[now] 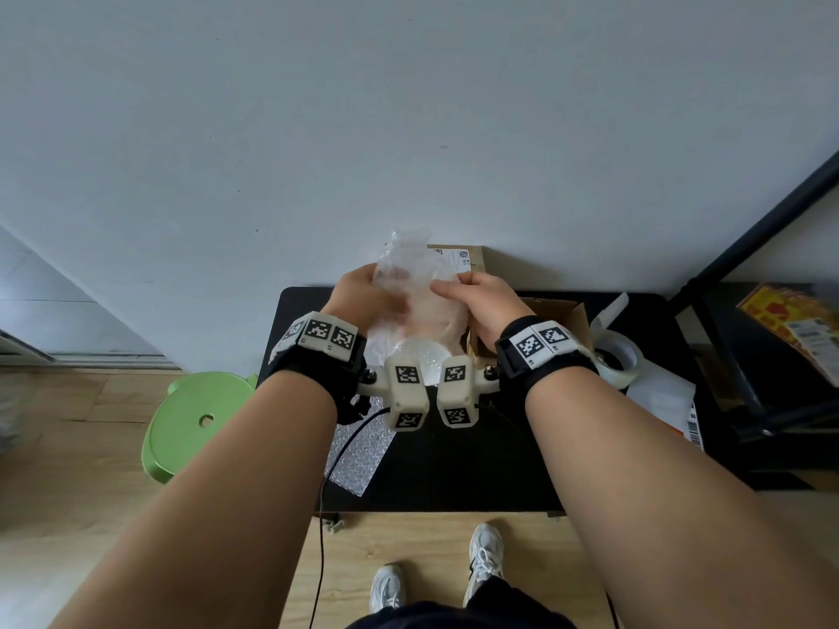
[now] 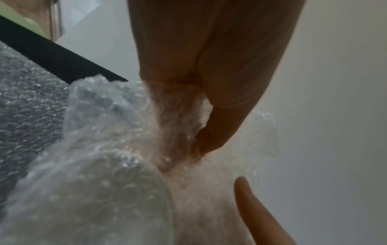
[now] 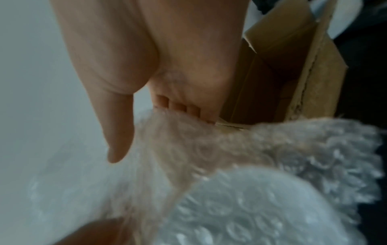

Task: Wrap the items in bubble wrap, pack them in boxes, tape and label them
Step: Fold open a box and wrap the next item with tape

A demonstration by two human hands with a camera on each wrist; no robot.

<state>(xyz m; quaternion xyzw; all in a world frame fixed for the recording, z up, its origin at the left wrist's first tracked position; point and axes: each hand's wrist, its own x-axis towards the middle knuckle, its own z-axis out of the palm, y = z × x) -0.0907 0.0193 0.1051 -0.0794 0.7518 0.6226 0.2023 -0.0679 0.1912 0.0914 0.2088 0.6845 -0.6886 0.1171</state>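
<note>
Here the left hand [image 1: 358,290] and right hand [image 1: 483,301] both curl their fingers around the bubble wrap [image 1: 411,283], gripping it. An open cardboard box [image 1: 560,317] sits just beside it on the black table [image 1: 454,469].

Black wristbands [image 1: 535,356] with checkered markers, pale sneakers [image 1: 486,558], seemingly dark trousers.

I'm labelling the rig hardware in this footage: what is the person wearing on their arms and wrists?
Forearms are bare, no sleeves. The left hand and right hand are ungloved. Each wrist has a black strap carrying off-white blocks printed with black-and-white square markers. A thin black cable hangs from the left wrist unit.
</note>
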